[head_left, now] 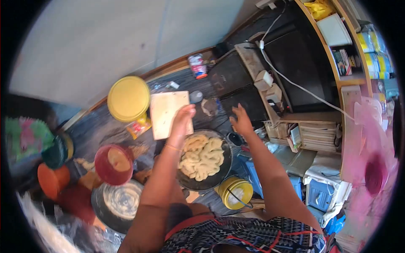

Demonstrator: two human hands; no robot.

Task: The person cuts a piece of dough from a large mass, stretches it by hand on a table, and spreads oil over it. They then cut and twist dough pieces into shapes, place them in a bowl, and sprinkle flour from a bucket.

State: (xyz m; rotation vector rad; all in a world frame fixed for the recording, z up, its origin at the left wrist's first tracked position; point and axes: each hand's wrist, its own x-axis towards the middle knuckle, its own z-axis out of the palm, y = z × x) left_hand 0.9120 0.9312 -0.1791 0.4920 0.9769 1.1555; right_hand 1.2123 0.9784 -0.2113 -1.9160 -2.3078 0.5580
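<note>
My left hand [182, 119] hovers in front of the right edge of a pale wooden board [163, 116]. Its fingers are slightly bent and apart from the thumb, with nothing visible in them. My right hand [241, 121] is raised to the right of the board, fingers spread and holding nothing. Between my forearms, a dark round pan [229, 156] holds a heap of pale, twisted dough pieces [202, 158]. My left forearm hides part of the pan's left side.
A yellow-lidded tub [128, 99] stands by the wall. A maroon bowl [113, 164], a floury black basin [120, 204] and an orange bowl [53, 180] are at the left. A yellow bucket [235, 192] stands near my right arm. Shelves [352, 82] line the right side.
</note>
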